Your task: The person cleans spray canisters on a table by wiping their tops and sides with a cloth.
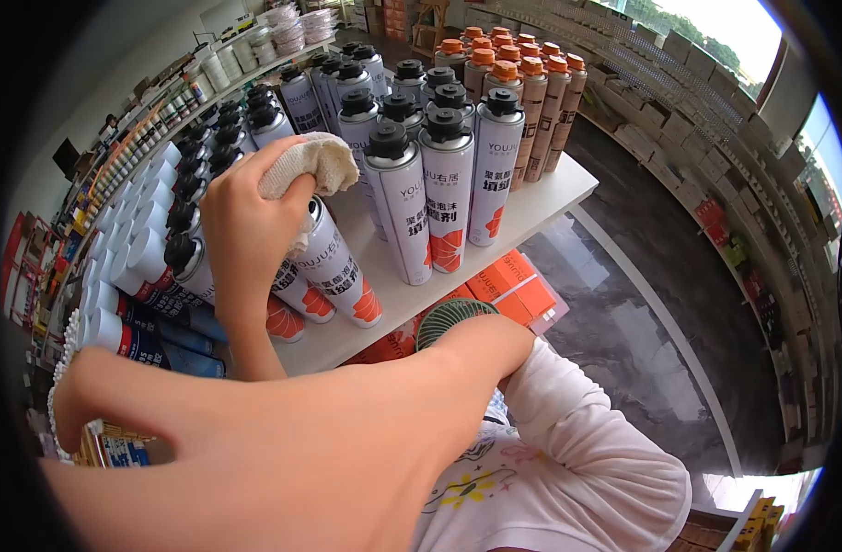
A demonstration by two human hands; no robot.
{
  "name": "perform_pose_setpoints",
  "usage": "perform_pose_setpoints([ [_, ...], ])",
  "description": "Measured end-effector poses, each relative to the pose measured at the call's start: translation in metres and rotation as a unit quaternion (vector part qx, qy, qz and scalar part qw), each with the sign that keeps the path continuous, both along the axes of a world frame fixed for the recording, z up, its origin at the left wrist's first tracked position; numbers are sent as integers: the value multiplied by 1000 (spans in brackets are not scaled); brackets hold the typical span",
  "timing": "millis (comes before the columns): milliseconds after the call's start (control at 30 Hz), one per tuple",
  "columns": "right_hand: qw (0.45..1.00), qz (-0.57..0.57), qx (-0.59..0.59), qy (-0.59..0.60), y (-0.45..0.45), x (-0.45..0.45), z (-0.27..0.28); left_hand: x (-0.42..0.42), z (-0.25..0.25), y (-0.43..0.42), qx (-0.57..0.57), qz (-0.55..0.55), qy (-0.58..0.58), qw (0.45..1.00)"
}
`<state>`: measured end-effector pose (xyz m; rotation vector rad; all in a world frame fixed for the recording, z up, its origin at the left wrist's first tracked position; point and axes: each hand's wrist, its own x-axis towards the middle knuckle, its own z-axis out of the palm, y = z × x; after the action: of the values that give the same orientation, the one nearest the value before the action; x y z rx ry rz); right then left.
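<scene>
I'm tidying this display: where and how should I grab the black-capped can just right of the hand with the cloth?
I'd take the can around its straight, upright body, below the black cap, from the near left: there's a gap there, while other cans crowd its right and back.

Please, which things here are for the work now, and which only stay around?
In use, it seems: the left hand, the cloth, the leaning can beneath it.

Apparently just around: orange-capped cans, orange boxes, white-topped tubes.

Daylight from upper-right windows, blown out; floor glare; strong fisheye curvature.
</scene>
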<state>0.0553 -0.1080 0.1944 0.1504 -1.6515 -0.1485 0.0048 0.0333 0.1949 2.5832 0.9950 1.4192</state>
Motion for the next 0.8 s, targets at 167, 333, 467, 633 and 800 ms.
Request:
perform_pose_setpoints([
  [167, 1000, -9, 7, 6, -7, 4, 0, 0, 0, -1, -5, 0, -12, 1000],
  [333, 994, -102, -42, 24, 0, 41, -11, -3, -4, 7, 1, -18, -42, 999],
  [467, 942, -236, -229, 63, 29, 56, -73, -23, -4, 8, -119, -118, -228, 959],
  [633, 841, -306, -434, 100, 64, 57, -124, -48, 8, -5, 46, -42, -203, 977],
  [800, 794, -316, -519, 15, 82, 53, -126, -36, 1, -9, 122, -105, 79, 984],
])
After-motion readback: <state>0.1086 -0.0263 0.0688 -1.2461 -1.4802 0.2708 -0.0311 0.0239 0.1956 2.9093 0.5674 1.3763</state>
